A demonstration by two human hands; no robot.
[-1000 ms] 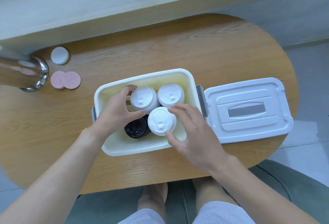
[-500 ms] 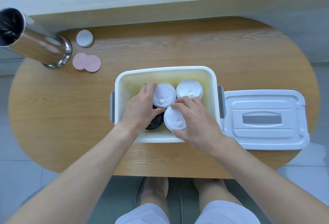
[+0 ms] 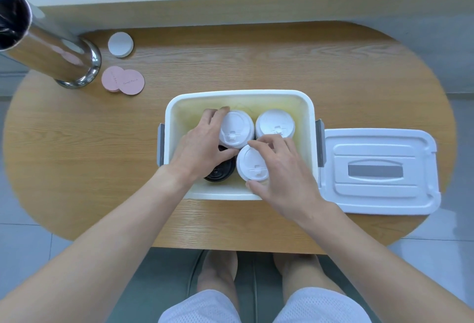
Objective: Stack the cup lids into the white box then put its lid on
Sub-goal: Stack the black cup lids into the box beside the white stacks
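White plastic cup lids (image 3: 236, 131) stand stacked inside the white rectangular plastic box (image 3: 306, 107). My left hand (image 3: 202, 147) grips the back-left stack; my right hand (image 3: 282, 171) grips the front stack (image 3: 252, 163). Right of the box lies its white flat lid (image 3: 379, 171).

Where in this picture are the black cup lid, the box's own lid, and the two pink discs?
black cup lid (image 3: 220, 170), head view, on its exposed top
box lid (image 3: 379, 171), head view, on the grey handle recess at its centre
pink discs (image 3: 123, 80), head view, where the two overlap
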